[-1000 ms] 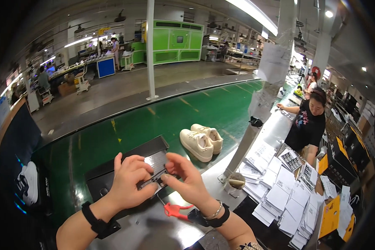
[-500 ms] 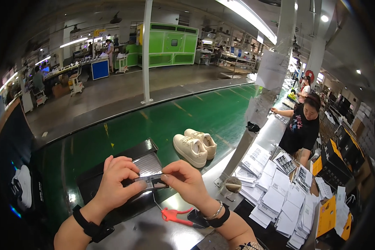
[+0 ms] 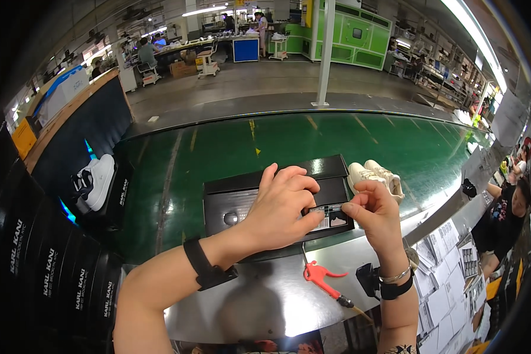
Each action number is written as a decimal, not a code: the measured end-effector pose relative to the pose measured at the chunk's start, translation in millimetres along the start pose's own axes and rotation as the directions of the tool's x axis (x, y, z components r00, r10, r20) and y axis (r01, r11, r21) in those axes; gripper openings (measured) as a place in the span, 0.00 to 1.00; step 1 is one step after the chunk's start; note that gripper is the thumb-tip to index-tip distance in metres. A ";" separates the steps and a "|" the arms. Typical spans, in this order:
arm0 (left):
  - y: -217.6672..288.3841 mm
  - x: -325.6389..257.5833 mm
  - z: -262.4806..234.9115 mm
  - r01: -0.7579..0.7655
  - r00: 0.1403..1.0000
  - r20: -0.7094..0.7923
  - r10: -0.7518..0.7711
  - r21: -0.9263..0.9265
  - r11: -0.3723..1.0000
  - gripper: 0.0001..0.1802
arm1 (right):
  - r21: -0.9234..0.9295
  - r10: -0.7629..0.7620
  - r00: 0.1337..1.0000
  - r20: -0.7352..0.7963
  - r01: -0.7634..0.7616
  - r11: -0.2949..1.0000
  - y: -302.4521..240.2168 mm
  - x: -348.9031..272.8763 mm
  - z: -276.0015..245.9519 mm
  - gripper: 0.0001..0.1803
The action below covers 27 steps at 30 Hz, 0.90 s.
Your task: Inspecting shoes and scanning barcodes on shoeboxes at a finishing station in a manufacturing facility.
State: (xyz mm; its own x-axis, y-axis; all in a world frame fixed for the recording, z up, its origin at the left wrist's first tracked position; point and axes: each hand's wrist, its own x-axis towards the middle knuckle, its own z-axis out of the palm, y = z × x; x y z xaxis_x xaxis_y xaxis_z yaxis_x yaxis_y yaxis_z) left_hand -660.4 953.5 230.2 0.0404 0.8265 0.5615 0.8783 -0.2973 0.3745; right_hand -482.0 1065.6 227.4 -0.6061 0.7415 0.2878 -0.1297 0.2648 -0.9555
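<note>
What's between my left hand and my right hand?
In the head view, a small label with a shoe picture lies between your left hand and right hand, at the front of the black shoebox.

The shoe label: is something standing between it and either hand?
Nothing visible does. The right hand pinches one end of the shoe label; the left hand touches its other end. The red air gun lies apart, nearer the person.
</note>
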 end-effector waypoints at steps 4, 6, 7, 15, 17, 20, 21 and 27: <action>0.0 -0.1 -3.5 -0.012 1.000 0.018 0.011 0.041 0.999 0.13 | -0.025 0.040 0.999 0.024 -0.040 0.999 -2.2 2.7 0.6 0.20; -0.8 -0.3 -4.1 -0.015 1.000 0.020 0.014 0.049 0.999 0.13 | -0.038 0.050 0.998 0.031 -0.049 0.998 0.8 5.1 -0.2 0.21; -0.8 -0.7 -4.5 -0.020 1.000 0.020 0.018 0.055 0.998 0.13 | -0.055 0.060 0.998 0.035 -0.058 0.997 1.6 5.9 -0.3 0.21; -2.8 -1.7 -2.4 0.003 1.000 0.013 -0.004 0.076 0.997 0.12 | -0.120 0.062 0.997 0.053 -0.056 0.991 2.0 11.6 2.5 0.21; -3.2 0.5 0.0 0.006 1.000 0.011 -0.007 0.079 0.997 0.12 | -0.141 0.054 0.997 0.051 -0.046 0.989 4.6 12.0 1.6 0.20; -5.9 2.3 3.2 0.014 1.000 -0.019 -0.013 0.051 0.999 0.11 | -0.173 0.028 0.999 0.020 -0.024 0.985 8.5 12.9 4.2 0.19; -7.8 1.1 1.4 -0.004 1.000 -0.029 0.007 0.076 0.997 0.11 | -0.228 -0.008 1.000 -0.003 0.007 0.974 9.3 13.6 9.1 0.18; -9.9 -6.9 3.5 -0.129 0.942 -0.274 0.192 0.231 0.964 0.09 | -0.371 -0.201 0.979 0.011 0.191 0.909 31.2 3.0 14.3 0.24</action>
State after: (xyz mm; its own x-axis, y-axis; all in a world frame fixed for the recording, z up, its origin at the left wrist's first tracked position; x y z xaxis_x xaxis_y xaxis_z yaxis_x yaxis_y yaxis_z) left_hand -667.7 952.3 220.0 0.0762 0.5908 0.8032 0.9518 -0.2831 0.1180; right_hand -499.1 1067.3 197.5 -0.5758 0.6664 0.4737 0.0573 0.6108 -0.7897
